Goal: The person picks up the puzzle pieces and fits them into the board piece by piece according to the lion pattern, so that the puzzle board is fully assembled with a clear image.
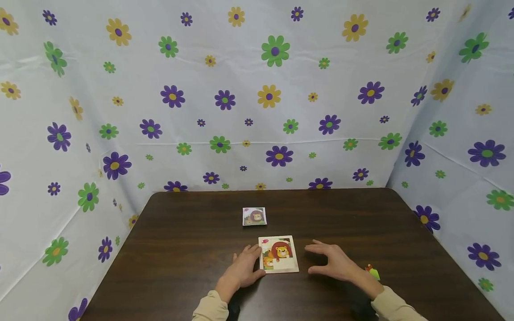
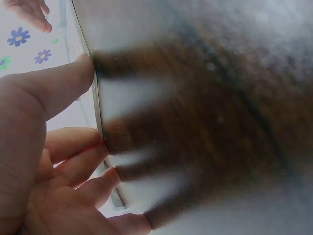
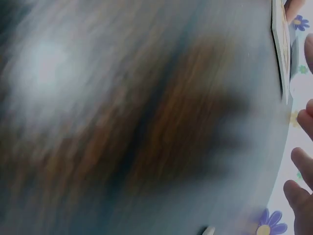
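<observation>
A square wooden jigsaw puzzle (image 1: 281, 252) with a lion picture lies flat on the table; pale bare patches show at its lower right and upper right. My left hand (image 1: 242, 269) rests against the puzzle's left side, thumb near the lower left corner. In the left wrist view its thumb (image 2: 68, 83) and fingers lie spread along the board's edge. To the right of the board, my right hand (image 1: 333, 262) is apart from it, fingers loosely extended and nothing held. Beside the right wrist lie green and red puzzle pieces (image 1: 374, 272), partly hidden by the forearm.
A small lion picture card (image 1: 254, 216) lies behind the puzzle on the dark wooden table (image 1: 184, 232). A flower-printed white sheet (image 1: 241, 120) stands along the back and both sides of the table.
</observation>
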Tool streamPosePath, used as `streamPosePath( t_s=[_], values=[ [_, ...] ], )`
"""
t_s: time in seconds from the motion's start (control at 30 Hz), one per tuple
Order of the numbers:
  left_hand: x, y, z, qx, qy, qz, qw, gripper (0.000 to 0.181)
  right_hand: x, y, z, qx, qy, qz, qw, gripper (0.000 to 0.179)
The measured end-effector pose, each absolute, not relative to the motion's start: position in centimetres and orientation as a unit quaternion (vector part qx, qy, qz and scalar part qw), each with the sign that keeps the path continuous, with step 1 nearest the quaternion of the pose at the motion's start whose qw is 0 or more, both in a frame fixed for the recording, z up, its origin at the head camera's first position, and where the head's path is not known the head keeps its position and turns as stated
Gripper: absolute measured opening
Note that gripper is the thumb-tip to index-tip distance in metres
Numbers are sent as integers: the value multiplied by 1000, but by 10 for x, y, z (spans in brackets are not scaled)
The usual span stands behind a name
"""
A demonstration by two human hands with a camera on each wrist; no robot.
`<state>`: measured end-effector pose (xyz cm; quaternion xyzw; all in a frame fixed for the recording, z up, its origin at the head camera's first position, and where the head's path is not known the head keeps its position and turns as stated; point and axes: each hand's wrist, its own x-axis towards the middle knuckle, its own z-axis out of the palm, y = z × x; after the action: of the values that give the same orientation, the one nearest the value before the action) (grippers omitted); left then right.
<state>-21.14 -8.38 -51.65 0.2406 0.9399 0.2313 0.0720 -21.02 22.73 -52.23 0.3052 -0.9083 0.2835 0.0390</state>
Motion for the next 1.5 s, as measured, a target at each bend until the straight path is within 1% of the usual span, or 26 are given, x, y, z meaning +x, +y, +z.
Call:
streamPosePath(
  t_s=[0.1, 0.2, 0.37, 0.6, 0.77, 1.23, 1.5],
  values=[
    [-212, -83, -519, 242, 941, 228, 72, 62, -207, 238, -522, 291, -915, 278, 11, 60],
    [-212, -83, -520, 243, 940, 229, 72, 63, -203, 250, -523, 289, -919, 270, -1, 62],
    [-212, -83, -518, 243, 938, 236, 75, 62, -194, 271, -526, 298, -919, 259, 5, 65],
    [-214, -84, -517, 242, 939, 232, 77, 62, -186, 294, -525, 274, -930, 247, -2, 68],
    [-214, -84, -518, 240, 940, 229, 73, 62, -180, 304, -523, 280, -932, 231, -2, 69],
    [-212, -81, -513, 240, 939, 232, 79, 62, -173, 326, -522, 291, -933, 210, 21, 60],
    [-212, -81, -513, 239, 940, 229, 79, 62, -176, 331, -526, 320, -920, 221, 54, 41]
  ],
)
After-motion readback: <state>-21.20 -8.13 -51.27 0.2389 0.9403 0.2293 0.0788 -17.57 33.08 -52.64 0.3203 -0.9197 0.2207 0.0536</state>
